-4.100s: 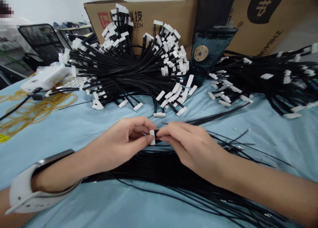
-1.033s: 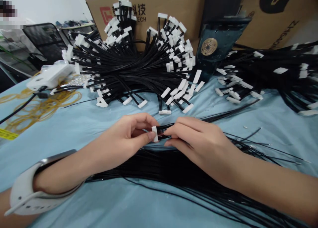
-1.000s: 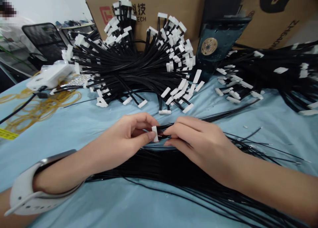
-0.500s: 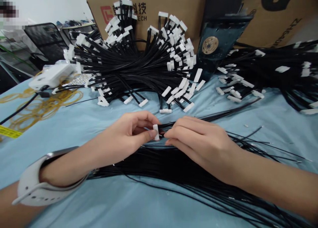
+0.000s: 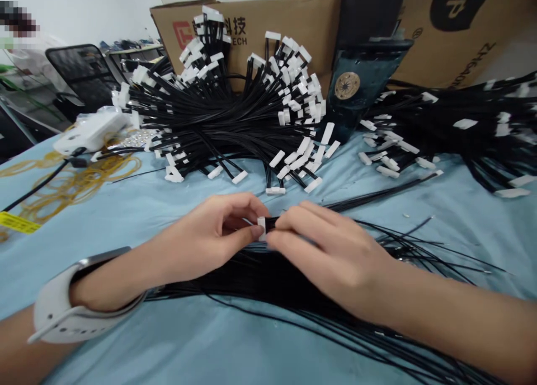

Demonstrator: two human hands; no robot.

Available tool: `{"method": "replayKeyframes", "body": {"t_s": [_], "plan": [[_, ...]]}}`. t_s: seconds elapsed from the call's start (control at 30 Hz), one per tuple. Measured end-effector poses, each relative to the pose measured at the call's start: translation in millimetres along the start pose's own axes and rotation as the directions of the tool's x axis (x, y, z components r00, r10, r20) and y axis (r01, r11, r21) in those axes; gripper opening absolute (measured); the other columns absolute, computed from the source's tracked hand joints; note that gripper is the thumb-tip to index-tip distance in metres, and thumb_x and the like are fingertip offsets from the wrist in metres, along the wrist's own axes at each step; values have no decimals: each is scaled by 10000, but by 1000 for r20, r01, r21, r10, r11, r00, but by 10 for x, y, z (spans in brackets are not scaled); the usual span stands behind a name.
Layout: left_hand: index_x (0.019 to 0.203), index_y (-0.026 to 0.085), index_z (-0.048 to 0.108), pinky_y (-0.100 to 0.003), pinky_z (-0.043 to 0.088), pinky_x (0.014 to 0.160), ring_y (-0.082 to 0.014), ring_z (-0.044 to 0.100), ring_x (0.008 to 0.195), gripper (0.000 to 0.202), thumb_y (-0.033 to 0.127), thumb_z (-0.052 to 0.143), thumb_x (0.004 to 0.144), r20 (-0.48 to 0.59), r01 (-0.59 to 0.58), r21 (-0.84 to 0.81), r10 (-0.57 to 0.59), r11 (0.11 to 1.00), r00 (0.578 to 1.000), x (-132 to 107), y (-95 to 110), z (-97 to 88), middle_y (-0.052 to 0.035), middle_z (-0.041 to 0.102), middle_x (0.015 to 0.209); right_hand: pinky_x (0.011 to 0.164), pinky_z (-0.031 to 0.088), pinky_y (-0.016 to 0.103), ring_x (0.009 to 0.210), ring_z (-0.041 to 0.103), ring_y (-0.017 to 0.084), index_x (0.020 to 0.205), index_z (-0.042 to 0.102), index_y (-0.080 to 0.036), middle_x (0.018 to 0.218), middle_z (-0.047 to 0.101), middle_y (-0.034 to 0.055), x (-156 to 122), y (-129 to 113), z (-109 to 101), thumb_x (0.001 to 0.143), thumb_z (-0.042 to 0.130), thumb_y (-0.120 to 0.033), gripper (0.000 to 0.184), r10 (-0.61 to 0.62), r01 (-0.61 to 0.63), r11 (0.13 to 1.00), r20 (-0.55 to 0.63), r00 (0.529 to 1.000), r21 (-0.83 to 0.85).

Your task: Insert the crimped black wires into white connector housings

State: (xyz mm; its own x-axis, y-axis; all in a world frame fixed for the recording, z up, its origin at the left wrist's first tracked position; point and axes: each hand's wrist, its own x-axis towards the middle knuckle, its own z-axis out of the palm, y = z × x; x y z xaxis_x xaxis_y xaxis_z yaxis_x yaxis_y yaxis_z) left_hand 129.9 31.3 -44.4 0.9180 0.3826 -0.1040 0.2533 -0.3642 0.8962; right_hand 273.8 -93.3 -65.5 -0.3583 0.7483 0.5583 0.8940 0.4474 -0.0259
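Observation:
Between thumb and fingers, my left hand (image 5: 222, 228) pinches a small white connector (image 5: 262, 228). Black wires (image 5: 272, 222) run from its right side into my right hand (image 5: 327, 245), whose fingertips are closed on them close to the connector. The far end of this wire bundle (image 5: 386, 193) comes out behind my right hand and ends in another white connector (image 5: 436, 174). Under both hands lies a thick bundle of loose black wires (image 5: 272, 276), with bare tips fanning out to the right.
A big pile of black cables with white connectors (image 5: 226, 111) stands behind my hands, with another cable pile (image 5: 457, 127) at right. A dark blue cup (image 5: 352, 88), cardboard boxes (image 5: 268, 21), yellow rubber bands (image 5: 84, 183) and a white device (image 5: 92, 133) surround the blue cloth (image 5: 168, 340).
My right hand has moved left along the wires, closer to the connector. My left hand keeps its pinch on the connector. The camera view has shifted slightly.

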Motion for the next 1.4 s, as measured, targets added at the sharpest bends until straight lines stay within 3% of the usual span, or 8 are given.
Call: {"method": "replayKeyframes", "body": {"t_s": [0.07, 0.27, 0.47, 0.6, 0.77, 0.97, 1.17, 1.4], "plan": [[858, 167, 548, -198, 460, 659, -114, 598, 735, 27, 166, 522, 866, 3, 17, -41, -17, 999, 1000, 4, -8, -8, 16, 625, 760, 615, 432, 301, 664, 494, 175, 792, 677, -75, 713, 572, 86, -18, -95, 2, 900, 454, -91, 248, 12, -12, 1000, 29, 1000, 2], [876, 172, 560, -186, 450, 682, -99, 600, 748, 34, 204, 563, 863, 31, 65, -147, -61, 987, 998, 22, -64, -63, 23, 635, 777, 608, 453, 305, 722, 507, 181, 777, 596, -127, 817, 552, 64, -73, -149, 17, 867, 530, -125, 113, 251, -294, 942, 244, 937, 163], [885, 168, 576, -201, 439, 663, -109, 601, 718, 106, 264, 595, 845, -36, 104, -172, -112, 980, 993, 12, -92, -105, 8, 666, 769, 603, 461, 255, 624, 541, 125, 765, 604, -131, 736, 593, 23, -55, -26, -122, 833, 505, -29, 158, 386, -434, 867, 218, 896, 244], [877, 173, 594, -188, 437, 633, -107, 606, 698, 115, 260, 634, 813, -117, 117, -198, -142, 973, 983, 18, -98, -124, 15, 672, 747, 637, 454, 213, 702, 582, 107, 948, 663, -165, 806, 630, 12, -54, 39, -158, 820, 476, -4, 278, 404, -417, 861, 106, 909, 292], [851, 172, 605, -165, 453, 657, -91, 619, 696, 82, 224, 647, 805, -114, 138, -257, -171, 957, 979, 25, -80, -127, 21, 679, 729, 509, 378, 190, 606, 500, 85, 773, 652, -158, 712, 566, 1, -57, 70, -177, 762, 559, -42, 149, 451, -448, 858, 49, 891, 249], [856, 167, 614, -190, 470, 643, -126, 658, 714, 158, 243, 707, 755, -110, 249, -360, -306, 899, 946, 23, -50, -122, 3, 691, 715, 468, 335, 177, 514, 398, 54, 729, 614, -146, 627, 471, -26, -83, 121, -154, 775, 554, -36, 134, 320, -300, 902, -17, 947, 310], [847, 169, 623, -201, 441, 616, -118, 627, 674, 156, 271, 700, 757, -101, 261, -368, -318, 892, 943, 40, -68, -141, -4, 700, 701, 506, 383, 166, 577, 471, 54, 786, 602, -138, 704, 532, -1, -126, 117, -125, 800, 513, -15, 152, 187, -193, 892, 54, 981, 408], [833, 169, 620, -175, 415, 611, -101, 613, 677, 103, 230, 680, 775, -127, 254, -398, -327, 881, 936, 29, -56, -103, 8, 692, 679, 422, 312, 184, 484, 388, 59, 631, 556, -160, 549, 435, -35, -81, 132, -146, 760, 540, -76, 155, 421, -389, 858, -26, 906, 336]]}}
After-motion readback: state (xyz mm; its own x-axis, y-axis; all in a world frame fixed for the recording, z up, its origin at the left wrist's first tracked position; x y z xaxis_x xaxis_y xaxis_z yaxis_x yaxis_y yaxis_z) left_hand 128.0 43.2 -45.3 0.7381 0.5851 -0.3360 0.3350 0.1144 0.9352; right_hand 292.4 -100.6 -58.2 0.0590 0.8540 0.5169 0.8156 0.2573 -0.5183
